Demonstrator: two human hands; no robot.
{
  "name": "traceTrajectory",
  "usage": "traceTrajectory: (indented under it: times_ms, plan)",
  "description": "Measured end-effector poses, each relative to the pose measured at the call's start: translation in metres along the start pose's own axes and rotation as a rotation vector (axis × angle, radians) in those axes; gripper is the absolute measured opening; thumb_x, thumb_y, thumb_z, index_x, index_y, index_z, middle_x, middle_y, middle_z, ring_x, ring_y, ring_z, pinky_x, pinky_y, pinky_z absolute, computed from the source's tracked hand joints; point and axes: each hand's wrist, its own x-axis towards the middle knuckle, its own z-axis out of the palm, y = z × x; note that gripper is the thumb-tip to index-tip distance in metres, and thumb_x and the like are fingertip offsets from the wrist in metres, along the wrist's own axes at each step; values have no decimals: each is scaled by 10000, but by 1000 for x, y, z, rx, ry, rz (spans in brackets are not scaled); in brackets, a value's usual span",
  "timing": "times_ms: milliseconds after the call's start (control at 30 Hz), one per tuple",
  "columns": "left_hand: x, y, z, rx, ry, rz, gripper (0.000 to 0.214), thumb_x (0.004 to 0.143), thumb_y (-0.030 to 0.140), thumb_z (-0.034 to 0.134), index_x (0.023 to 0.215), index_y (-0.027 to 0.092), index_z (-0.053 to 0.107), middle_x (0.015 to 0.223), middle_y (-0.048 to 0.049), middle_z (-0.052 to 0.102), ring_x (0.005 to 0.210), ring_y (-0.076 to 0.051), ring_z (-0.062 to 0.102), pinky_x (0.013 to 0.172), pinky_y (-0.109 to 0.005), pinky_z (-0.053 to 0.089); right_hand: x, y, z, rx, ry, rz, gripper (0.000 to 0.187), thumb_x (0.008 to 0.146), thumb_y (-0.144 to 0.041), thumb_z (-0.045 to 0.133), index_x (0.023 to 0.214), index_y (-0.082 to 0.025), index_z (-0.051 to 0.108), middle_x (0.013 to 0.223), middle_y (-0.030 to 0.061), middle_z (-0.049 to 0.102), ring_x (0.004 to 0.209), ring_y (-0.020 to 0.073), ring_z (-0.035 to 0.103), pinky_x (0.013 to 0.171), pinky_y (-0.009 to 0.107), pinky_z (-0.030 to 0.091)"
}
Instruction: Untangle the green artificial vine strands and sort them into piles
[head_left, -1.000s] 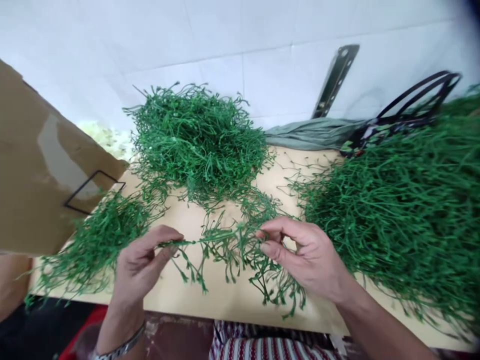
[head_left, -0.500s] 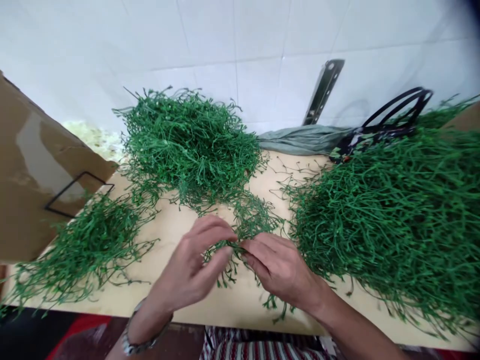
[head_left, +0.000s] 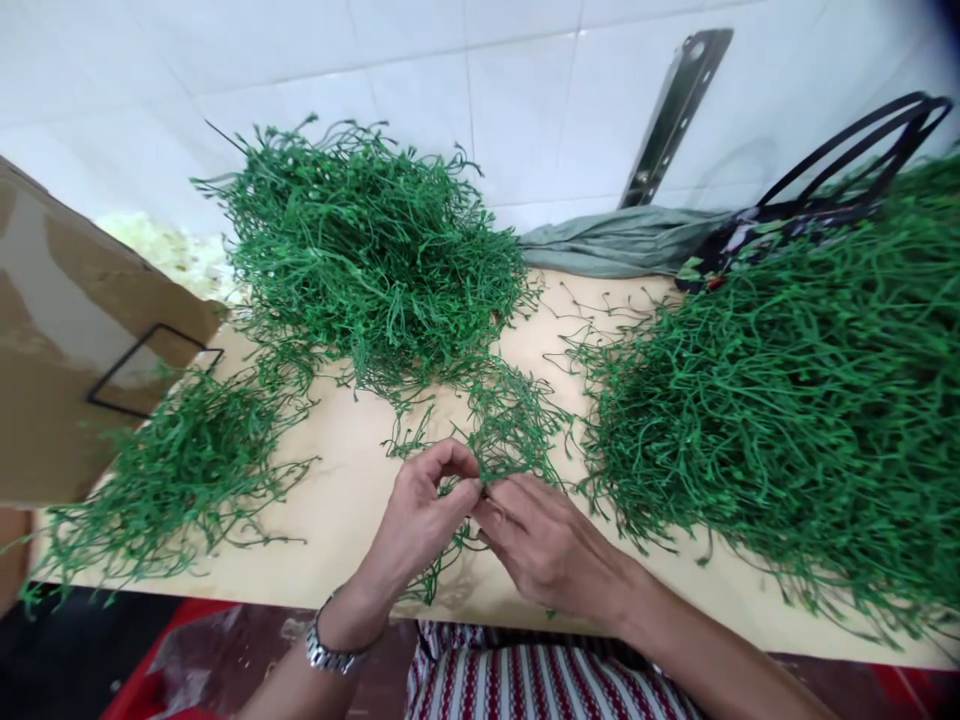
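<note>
A pale worktop (head_left: 345, 420) runs along a white tiled wall (head_left: 517, 110), against which a dark metal strip (head_left: 679, 115) with holes stands at a slant. Near the front edge the left hand (head_left: 420, 515) and right hand (head_left: 551, 550) meet, both pinching thin green sprigs (head_left: 424, 583) — some show below them. One green heap (head_left: 375, 260) lies at the back, a broader heap (head_left: 787, 430) at the right, a smaller heap (head_left: 187, 470) beside a cardboard box (head_left: 52, 400) — and a grey-green cloth (head_left: 615, 245) adjoins a dark patterned bag (head_left: 739, 245).
</note>
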Motion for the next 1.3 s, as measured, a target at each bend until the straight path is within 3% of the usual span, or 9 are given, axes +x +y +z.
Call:
traceTrajectory:
  times_ms: [300, 467, 533, 600, 667, 733, 833, 933, 1300]
  plan:
    - [0, -4, -7, -60, -69, 68, 60, 677, 127, 526, 643, 136, 574, 669, -4, 503, 674, -125, 470, 647, -249, 360, 0, 1, -11, -36, -199, -25, 290, 844, -102, 426, 1120, -158, 493, 841, 45, 501, 774, 181, 449, 699, 339, 424]
    - [2, -12, -6, -130, -3, 73, 82, 700, 150, 561, 619, 137, 567, 629, 8, 470, 628, -108, 439, 597, -232, 344, 1, 1, -13, 16, -233, -30, 433, 816, -95, 450, 1237, -197, 430, 906, 60, 522, 854, 199, 480, 756, 362, 463]
    - [3, -14, -7, -127, 39, 37, 100, 715, 164, 555, 621, 142, 533, 629, 16, 445, 607, -98, 416, 566, -222, 328, -1, 2, -13, 34, -166, -37, 481, 804, -75, 455, 1258, -229, 414, 962, 74, 539, 908, 211, 498, 762, 374, 474]
    - [3, -14, -7, -115, 65, 14, 107, 731, 182, 540, 636, 149, 505, 635, 21, 425, 593, -93, 398, 541, -216, 316, -2, 4, -12, 76, 5, -4, 457, 807, -63, 460, 1239, -207, 435, 1003, 86, 566, 939, 204, 519, 776, 366, 480]
    - [3, -12, -8, -51, 51, 26, 109, 742, 192, 524, 644, 152, 496, 638, 19, 421, 597, -99, 401, 535, -219, 317, -1, 6, -12, 140, 207, 93, 380, 823, -91, 480, 1198, -153, 468, 982, 94, 597, 900, 181, 547, 770, 336, 486]
    - [2, -8, -7, 53, 17, 76, 112, 750, 184, 506, 643, 153, 502, 637, 12, 437, 615, -111, 422, 552, -230, 331, 3, 10, -12, 195, 300, 211, 306, 832, -172, 517, 1133, -119, 510, 927, 98, 612, 848, 173, 561, 739, 319, 493]
    - [1, -4, -3, 170, -11, 168, 122, 767, 151, 470, 653, 155, 514, 653, 0, 470, 648, -126, 458, 594, -248, 356, 11, 13, -12, 250, 236, 281, 164, 836, -252, 527, 920, -126, 589, 821, 85, 598, 774, 171, 557, 672, 304, 490]
    - [0, -3, -1, 237, -30, 217, 135, 782, 138, 454, 662, 160, 512, 665, -2, 487, 661, -131, 474, 624, -256, 373, 14, 13, -12, 297, 198, 256, 151, 848, -174, 470, 762, -128, 585, 725, 64, 571, 691, 145, 537, 619, 275, 469]
    - [-1, 5, -1, 413, -36, 276, 126, 797, 121, 441, 711, 170, 519, 678, -7, 555, 701, -151, 514, 683, -261, 381, 9, 14, -11, 450, 314, 317, 145, 813, -110, 489, 851, -146, 624, 762, 44, 598, 676, 109, 552, 597, 230, 459]
